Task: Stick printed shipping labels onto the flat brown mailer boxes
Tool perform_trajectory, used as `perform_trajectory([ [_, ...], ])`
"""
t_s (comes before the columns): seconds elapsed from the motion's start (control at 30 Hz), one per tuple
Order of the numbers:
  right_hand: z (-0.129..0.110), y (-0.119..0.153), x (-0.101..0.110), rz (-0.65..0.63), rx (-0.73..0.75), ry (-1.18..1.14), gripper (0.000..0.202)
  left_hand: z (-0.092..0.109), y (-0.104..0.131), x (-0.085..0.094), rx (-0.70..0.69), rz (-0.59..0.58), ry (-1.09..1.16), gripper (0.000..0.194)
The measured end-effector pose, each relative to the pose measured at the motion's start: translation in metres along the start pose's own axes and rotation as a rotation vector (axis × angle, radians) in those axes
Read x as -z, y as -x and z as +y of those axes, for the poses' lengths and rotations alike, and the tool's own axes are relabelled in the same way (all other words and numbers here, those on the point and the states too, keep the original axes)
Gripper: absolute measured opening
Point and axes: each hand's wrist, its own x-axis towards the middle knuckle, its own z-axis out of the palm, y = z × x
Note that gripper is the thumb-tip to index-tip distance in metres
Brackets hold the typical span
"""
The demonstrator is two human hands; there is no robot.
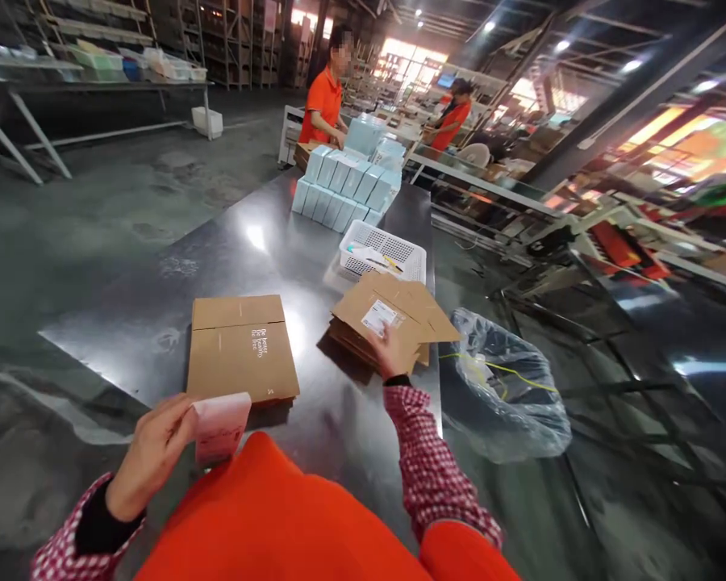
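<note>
My left hand [156, 452] pinches a strip of white labels [223, 424] with faint print, near the table's front edge. Just beyond it lies a stack of flat folded cardboard boxes [242, 351] with white lettering on top. To the right, my right hand [390, 353] rests on a second, uneven stack of flat cardboard [420, 311]. Its fingers are stretched out, touching the lower edge of a white label [380, 317] on the top piece. The palm side of this hand is hidden.
Behind the right stack, a white plastic basket [393, 250] holds small tools. Light blue boxes [344, 190] are piled at the table's [218, 258] far end, near a co-worker [323, 105]. A bin lined with clear plastic [508, 395] stands off the right edge.
</note>
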Motion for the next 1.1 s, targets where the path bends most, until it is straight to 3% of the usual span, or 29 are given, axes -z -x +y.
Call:
perform_trajectory([
  [0.1,-0.015,0.041,-0.102,-0.372,-0.005,-0.159,0.049,0.013,-0.009,0.013,0.016,0.061,-0.024,0.034],
  [0.13,-0.018,0.056,-0.135,-0.724,-0.035,-0.289,0.058,0.013,-0.012,0.018,0.041,0.095,-0.043,0.035],
  [0.17,-0.022,0.069,-0.164,-0.911,-0.089,-0.396,0.058,0.009,-0.014,0.023,0.085,0.122,-0.073,0.036],
  [0.23,-0.025,0.088,-0.203,-0.986,-0.178,-0.498,0.054,-0.003,-0.016,0.033,0.188,0.180,-0.157,0.037],
  [0.27,-0.026,0.093,-0.213,-0.930,-0.206,-0.512,0.053,-0.010,-0.015,0.036,0.233,0.222,-0.202,0.036],
  [0.37,-0.026,0.094,-0.219,-0.783,-0.193,-0.485,0.048,-0.024,-0.007,0.034,0.218,0.289,-0.236,0.047],
  [0.47,-0.025,0.088,-0.214,-0.756,-0.126,-0.421,0.043,-0.027,0.005,0.012,0.150,0.081,-0.072,0.052],
  [0.53,-0.024,0.087,-0.214,-0.737,-0.107,-0.366,0.040,-0.026,0.010,-0.006,0.241,-0.052,0.079,0.048],
  [0.63,-0.023,0.091,-0.217,-0.675,-0.092,-0.290,0.040,-0.027,0.015,-0.024,0.411,-0.042,0.271,0.043],
  [0.77,-0.029,0.094,-0.216,-0.591,0.087,-0.137,0.037,-0.028,0.017,-0.029,0.446,-0.054,0.395,0.038],
  [0.83,-0.033,0.094,-0.214,-0.576,0.143,-0.093,0.028,-0.030,0.017,-0.030,0.441,-0.052,0.393,0.041],
  [1.1,-0.031,0.100,-0.220,-0.509,0.125,-0.122,0.035,-0.043,0.015,-0.042,0.444,-0.036,0.171,0.055],
])
